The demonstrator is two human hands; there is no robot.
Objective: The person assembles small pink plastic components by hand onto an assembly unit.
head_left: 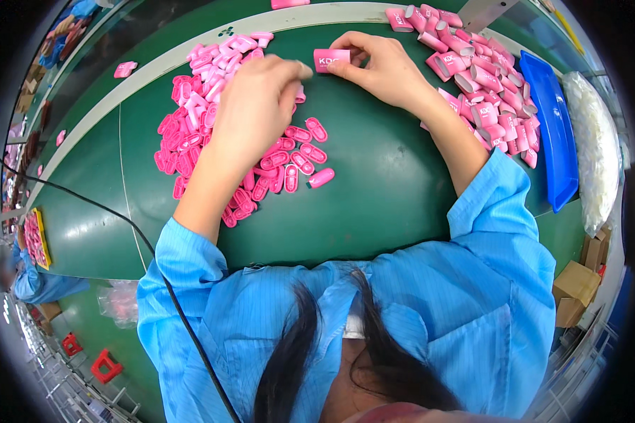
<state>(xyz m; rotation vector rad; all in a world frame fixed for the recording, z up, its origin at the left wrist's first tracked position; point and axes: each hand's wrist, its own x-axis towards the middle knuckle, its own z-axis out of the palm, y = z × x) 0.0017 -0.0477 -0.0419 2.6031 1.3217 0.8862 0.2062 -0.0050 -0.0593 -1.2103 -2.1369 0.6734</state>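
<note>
Clamped, with the right hand (384,67), on a printed pink sleeve (327,60), with thumb over the lower right of its lettered face and a finger behind its upper edge. Held up off the green table (374,183), near the middle of its far edge. Could twist or slip, probably, for want of support at the left end. Set with long axis roughly left to right, along the table's far edge, and with lettering upright, facing the wearer. Cannot tell which end is open.

Just left, see the left hand (254,95), with blurred fingertips right beside the sleeve's lower left corner. Cannot tell whether touching, nor whether spread, closed or carrying a part. Might knock the sleeve askew if brought in off its axis; might scatter loose parts by brushing with the wrist.

Farther toward the table's left edge, find a heap of pink oval shells (302,163), many open side up, mixed toward the far edge with paler pink caps (222,60). Toward the near edge, note a lone glossy pink piece (321,178), lying aslant. By the far right corner, see a pile of sleeves (487,81), pointing every way; could slide inward if bumped by the right forearm (455,144). Along the right edge, note a blue tray (557,141).
</note>
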